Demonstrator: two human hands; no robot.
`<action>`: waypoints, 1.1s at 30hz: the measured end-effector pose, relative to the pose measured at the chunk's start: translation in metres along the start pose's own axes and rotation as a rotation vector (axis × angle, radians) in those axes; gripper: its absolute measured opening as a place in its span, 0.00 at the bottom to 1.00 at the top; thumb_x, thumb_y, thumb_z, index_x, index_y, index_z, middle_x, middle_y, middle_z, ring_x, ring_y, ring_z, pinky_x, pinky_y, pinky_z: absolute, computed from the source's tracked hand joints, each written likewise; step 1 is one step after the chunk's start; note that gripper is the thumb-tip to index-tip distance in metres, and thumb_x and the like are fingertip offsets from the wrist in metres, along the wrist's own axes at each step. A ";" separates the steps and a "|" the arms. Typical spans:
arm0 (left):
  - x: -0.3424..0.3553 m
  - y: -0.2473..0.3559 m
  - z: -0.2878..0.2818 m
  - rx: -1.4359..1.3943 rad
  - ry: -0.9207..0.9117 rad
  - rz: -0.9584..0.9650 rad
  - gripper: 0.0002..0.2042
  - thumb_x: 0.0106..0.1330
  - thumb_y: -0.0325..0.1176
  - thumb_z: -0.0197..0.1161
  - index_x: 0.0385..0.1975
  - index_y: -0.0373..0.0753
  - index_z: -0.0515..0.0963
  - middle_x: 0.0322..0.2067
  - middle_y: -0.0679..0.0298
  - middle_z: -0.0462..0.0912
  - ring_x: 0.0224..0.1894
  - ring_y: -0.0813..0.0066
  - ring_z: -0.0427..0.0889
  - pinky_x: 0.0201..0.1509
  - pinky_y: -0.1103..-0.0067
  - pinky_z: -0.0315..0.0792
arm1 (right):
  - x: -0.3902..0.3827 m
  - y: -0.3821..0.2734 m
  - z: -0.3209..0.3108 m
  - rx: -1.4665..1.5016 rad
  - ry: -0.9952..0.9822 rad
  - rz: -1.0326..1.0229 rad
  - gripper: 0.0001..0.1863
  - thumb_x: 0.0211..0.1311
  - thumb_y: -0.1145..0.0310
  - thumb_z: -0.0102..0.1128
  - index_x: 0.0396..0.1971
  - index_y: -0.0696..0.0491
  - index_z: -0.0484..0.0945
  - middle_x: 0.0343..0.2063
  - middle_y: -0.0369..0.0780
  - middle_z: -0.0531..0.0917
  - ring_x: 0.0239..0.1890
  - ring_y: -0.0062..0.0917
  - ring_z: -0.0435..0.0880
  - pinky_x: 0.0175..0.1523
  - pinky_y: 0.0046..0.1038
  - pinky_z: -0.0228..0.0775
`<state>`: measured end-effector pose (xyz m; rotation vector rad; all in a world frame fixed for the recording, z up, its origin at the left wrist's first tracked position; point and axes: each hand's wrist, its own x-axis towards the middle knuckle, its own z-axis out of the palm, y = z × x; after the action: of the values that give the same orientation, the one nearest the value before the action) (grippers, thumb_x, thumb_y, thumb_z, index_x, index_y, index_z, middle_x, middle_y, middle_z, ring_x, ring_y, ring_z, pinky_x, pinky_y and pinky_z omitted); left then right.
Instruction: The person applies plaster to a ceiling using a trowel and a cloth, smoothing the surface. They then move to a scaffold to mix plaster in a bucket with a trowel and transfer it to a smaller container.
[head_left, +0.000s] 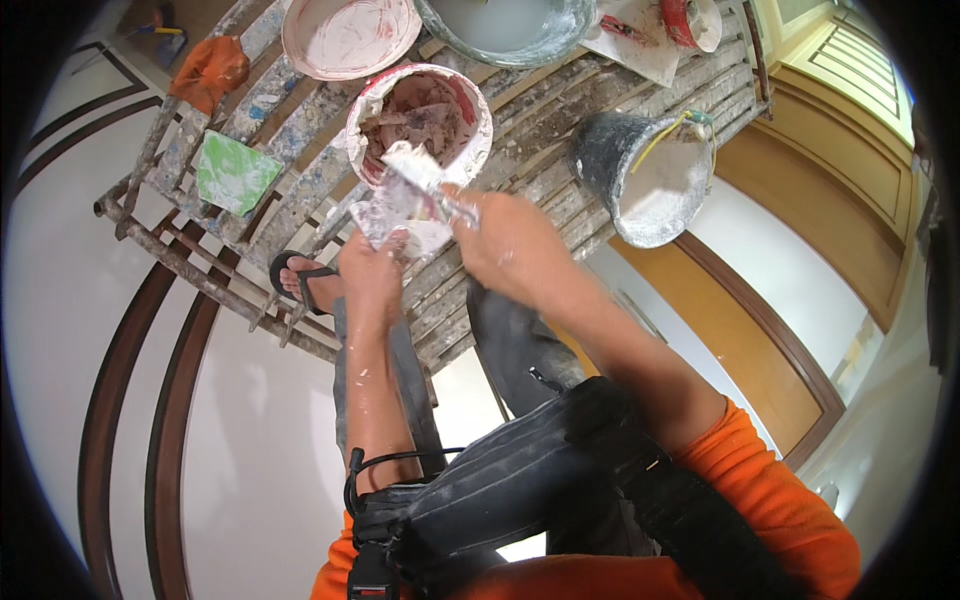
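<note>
Above the slatted platform, my left hand (370, 268) grips a flat, putty-smeared plate (385, 210). My right hand (510, 240) is closed round the handle of a putty knife (418, 168), whose blade carries thick white putty. The blade crosses over the plate, and both are slightly blurred. Just beyond them stands a red and white bucket (476, 150) with putty caked on its rim and pinkish-white lumps inside. The plate and knife overlap its near edge in view; I cannot tell whether they touch it.
The paint-spattered slatted platform (540, 115) also holds a pink-white tub (350, 77), a grey basin (445, 45) of cloudy water, a tilted-looking black bucket (598, 165), a green-and-white square pad (238, 172) and an orange cloth (210, 70). A sandalled foot (318, 288) rests near its edge.
</note>
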<state>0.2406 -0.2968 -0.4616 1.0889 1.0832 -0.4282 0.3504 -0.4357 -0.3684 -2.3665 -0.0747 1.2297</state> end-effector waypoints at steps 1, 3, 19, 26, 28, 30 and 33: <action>0.001 0.002 -0.005 0.051 -0.010 0.005 0.13 0.67 0.27 0.64 0.50 0.34 0.79 0.40 0.66 0.84 0.34 0.79 0.79 0.38 0.79 0.71 | -0.006 -0.004 0.001 0.011 -0.025 0.005 0.22 0.68 0.63 0.53 0.58 0.53 0.79 0.37 0.60 0.83 0.42 0.57 0.83 0.50 0.48 0.75; -0.002 0.013 -0.014 0.154 -0.037 0.004 0.13 0.67 0.27 0.64 0.50 0.34 0.79 0.40 0.67 0.84 0.35 0.80 0.77 0.39 0.79 0.70 | 0.003 0.005 0.002 0.046 -0.002 0.005 0.22 0.67 0.63 0.53 0.58 0.54 0.79 0.38 0.60 0.83 0.42 0.56 0.83 0.50 0.47 0.74; -0.003 -0.003 0.007 -0.326 0.194 0.354 0.10 0.72 0.29 0.62 0.49 0.34 0.77 0.40 0.63 0.84 0.39 0.77 0.81 0.44 0.80 0.73 | -0.054 -0.004 0.055 0.471 -0.051 0.102 0.23 0.72 0.67 0.53 0.64 0.59 0.72 0.35 0.53 0.83 0.34 0.30 0.79 0.47 0.29 0.73; -0.009 -0.008 0.022 -0.303 0.242 0.326 0.11 0.72 0.26 0.62 0.50 0.31 0.77 0.42 0.65 0.83 0.41 0.80 0.79 0.47 0.81 0.71 | -0.032 -0.001 0.051 0.632 0.028 0.187 0.24 0.69 0.66 0.54 0.63 0.56 0.74 0.33 0.55 0.81 0.38 0.44 0.80 0.45 0.36 0.73; -0.012 0.007 0.023 -0.308 0.227 0.374 0.10 0.72 0.27 0.63 0.49 0.32 0.78 0.39 0.67 0.83 0.39 0.82 0.78 0.45 0.82 0.70 | -0.047 -0.007 0.044 0.585 -0.050 0.192 0.23 0.71 0.67 0.55 0.64 0.58 0.73 0.28 0.38 0.80 0.30 0.18 0.75 0.39 0.26 0.72; -0.014 0.006 0.023 -0.350 0.190 0.343 0.08 0.71 0.29 0.65 0.44 0.34 0.78 0.38 0.65 0.83 0.39 0.81 0.80 0.44 0.82 0.73 | -0.040 0.000 0.046 0.596 -0.021 0.207 0.23 0.71 0.67 0.55 0.64 0.57 0.74 0.27 0.37 0.79 0.29 0.18 0.74 0.36 0.26 0.70; -0.014 -0.005 0.019 -0.375 0.192 0.267 0.05 0.71 0.30 0.65 0.38 0.38 0.77 0.33 0.66 0.82 0.33 0.81 0.81 0.36 0.82 0.73 | -0.016 0.007 0.038 0.693 0.001 0.271 0.24 0.70 0.67 0.56 0.64 0.56 0.74 0.24 0.35 0.78 0.26 0.17 0.72 0.32 0.26 0.69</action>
<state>0.2403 -0.3184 -0.4508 0.9324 1.1125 0.0931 0.3101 -0.4318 -0.3780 -1.7986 0.5952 1.1298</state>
